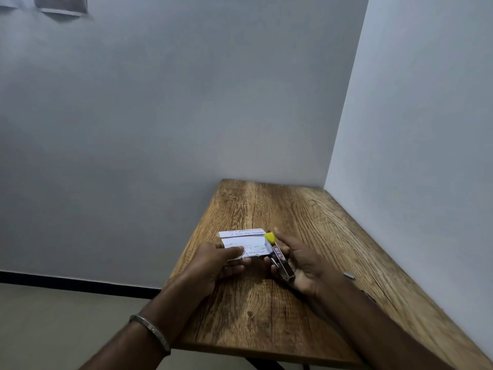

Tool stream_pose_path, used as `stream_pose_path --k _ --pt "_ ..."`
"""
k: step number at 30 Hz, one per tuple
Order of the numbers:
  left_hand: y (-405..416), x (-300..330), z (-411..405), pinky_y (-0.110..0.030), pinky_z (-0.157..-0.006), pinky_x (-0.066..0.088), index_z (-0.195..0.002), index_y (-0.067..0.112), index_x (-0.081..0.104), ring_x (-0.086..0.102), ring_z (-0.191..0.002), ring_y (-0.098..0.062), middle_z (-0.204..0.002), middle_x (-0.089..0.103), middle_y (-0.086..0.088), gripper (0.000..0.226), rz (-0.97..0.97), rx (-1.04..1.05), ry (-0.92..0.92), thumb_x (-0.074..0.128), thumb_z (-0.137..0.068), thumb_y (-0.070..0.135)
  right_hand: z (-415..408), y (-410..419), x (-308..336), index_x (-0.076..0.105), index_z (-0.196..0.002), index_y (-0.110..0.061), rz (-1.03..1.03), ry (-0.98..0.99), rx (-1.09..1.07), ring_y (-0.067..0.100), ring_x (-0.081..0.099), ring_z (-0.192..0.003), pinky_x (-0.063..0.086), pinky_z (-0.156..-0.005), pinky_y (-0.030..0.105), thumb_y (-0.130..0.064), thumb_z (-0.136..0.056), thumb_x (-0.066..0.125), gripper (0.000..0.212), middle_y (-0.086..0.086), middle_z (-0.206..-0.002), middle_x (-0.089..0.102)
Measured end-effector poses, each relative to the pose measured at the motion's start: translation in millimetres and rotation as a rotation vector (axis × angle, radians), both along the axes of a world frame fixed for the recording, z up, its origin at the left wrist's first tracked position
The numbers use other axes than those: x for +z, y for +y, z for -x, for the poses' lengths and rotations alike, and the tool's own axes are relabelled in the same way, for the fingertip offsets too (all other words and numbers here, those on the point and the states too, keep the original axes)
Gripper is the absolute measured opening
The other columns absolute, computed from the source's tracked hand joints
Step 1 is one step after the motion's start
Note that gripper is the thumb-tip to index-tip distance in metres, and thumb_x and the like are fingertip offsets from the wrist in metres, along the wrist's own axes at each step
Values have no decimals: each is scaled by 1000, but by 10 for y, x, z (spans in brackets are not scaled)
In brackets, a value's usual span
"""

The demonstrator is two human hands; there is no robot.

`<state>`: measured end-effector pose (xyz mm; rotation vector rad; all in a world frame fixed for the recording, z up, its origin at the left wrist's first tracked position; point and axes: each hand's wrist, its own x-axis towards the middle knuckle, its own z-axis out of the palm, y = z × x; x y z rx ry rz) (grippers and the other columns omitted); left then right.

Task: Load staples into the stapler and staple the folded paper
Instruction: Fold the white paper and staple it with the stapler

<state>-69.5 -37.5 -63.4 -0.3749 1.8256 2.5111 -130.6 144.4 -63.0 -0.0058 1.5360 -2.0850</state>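
A folded white paper (244, 243) with printed text is held just above the wooden table (266, 316). My left hand (218, 265) pinches its near left edge between thumb and fingers. My right hand (301, 265) grips a small metal stapler (280, 260) with a yellow tip and a red label. The stapler's front end sits at the paper's right edge. Whether the paper lies inside the stapler's jaws cannot be told.
A small grey metal piece (349, 275), possibly a strip of staples, lies on the table to the right of my right forearm. Walls close the table in at the back and right. The table's left and near edges drop to the floor.
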Motion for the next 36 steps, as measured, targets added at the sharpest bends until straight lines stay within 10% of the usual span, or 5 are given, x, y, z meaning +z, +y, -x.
stream_pose_path --k 9,17,23,28,36 --pt "-13 -5 4 -23 -51 59 -99 -7 65 76 -68 -20 -83 78 -17 13 -11 11 3 67 -88 -1 -87 320 191 75 -83 6 -44 15 8 16 62 -52 48 -41 20 -20 -76 74 26 16 -75 69" --pt "-18 -5 10 -23 -50 60 -102 -7 65 76 -69 -21 -84 78 -17 17 3 2 -20 69 -87 1 -127 962 369 78 -85 -13 -419 487 -261 18 72 -69 55 -60 25 -14 -83 76 3 8 -79 77" --pt "-14 3 11 -23 -49 59 -100 -5 65 76 -67 -20 -82 78 -16 15 24 0 -38 69 -87 2 -228 1444 197 78 -104 -15 -714 723 -473 14 75 -86 60 -80 34 -20 -75 85 31 0 -92 79" --pt "-3 -10 16 -22 -48 58 -96 -5 66 76 -64 -19 -80 78 -16 10 34 -2 -28 68 -87 0 -321 1680 21 78 -105 -19 -981 796 -564 0 67 -83 48 -73 18 -23 -72 88 35 -5 -96 78" --pt "0 -31 30 -22 -48 58 -100 -7 66 76 -66 -19 -84 78 -17 16 42 -15 -20 69 -86 1 -403 1727 -105 77 -107 -11 -1214 784 -646 23 70 -94 55 -85 35 -23 -72 88 39 8 -103 77"
